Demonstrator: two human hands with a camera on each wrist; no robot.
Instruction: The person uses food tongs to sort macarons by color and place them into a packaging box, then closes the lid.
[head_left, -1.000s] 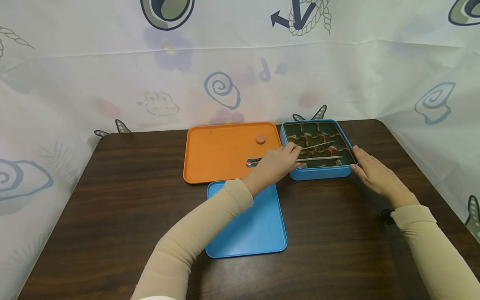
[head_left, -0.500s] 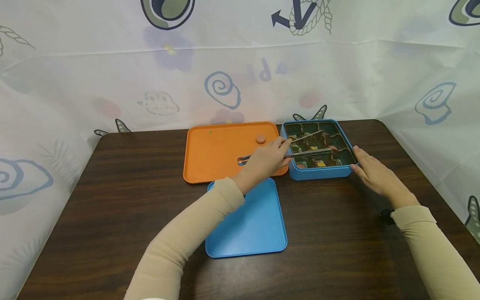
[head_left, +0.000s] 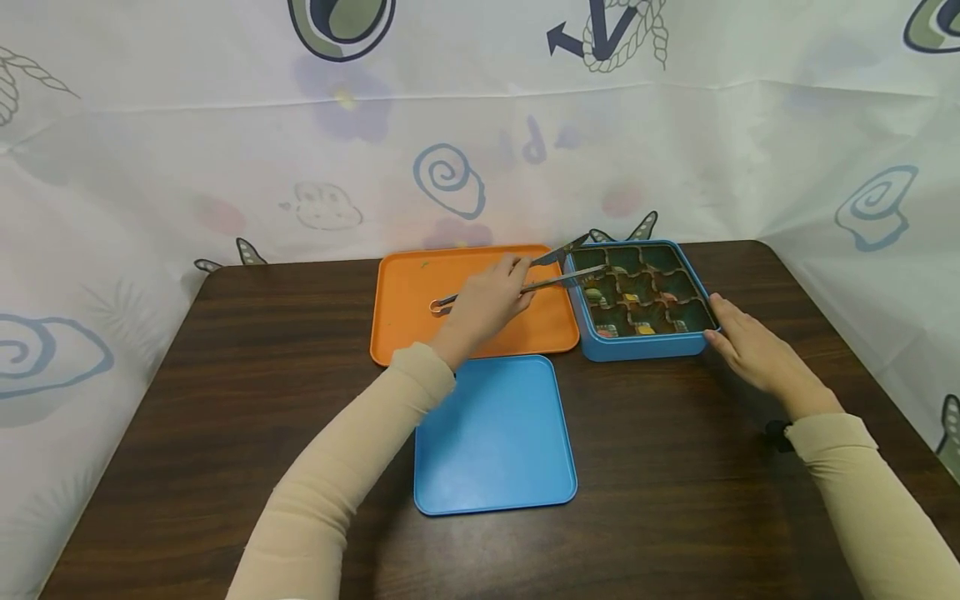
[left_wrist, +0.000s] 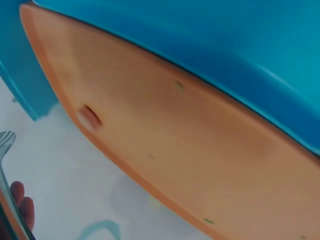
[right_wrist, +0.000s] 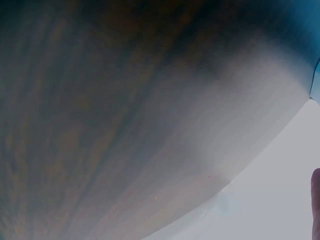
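Note:
My left hand (head_left: 486, 302) grips a pair of metal tongs (head_left: 564, 277) above the orange tray (head_left: 401, 308). The arms of the tongs are spread apart, and their tips point right toward the blue box (head_left: 637, 347). In the left wrist view a fork-like tong end (left_wrist: 6, 142) shows at the left edge, with fingertips (left_wrist: 26, 210) beside it. A round pinkish slice (left_wrist: 90, 118) lies on the orange tray near its rim; the left hand hides it in the head view. My right hand (head_left: 757, 346) rests with extended fingers against the box's right side.
Inside the box, a dark divided insert (head_left: 663, 258) has several compartments, some with small colourful pieces. A blue tray (head_left: 495, 442) lies in front of the orange one. Small green bits (left_wrist: 209, 221) dot the orange tray. A patterned white cloth (head_left: 510, 167) hangs behind the table.
My left hand has moved left with the tongs, from over the box to over the orange tray, covering the slice in the head view. The tongs have spread wider. The right hand stays at the box.

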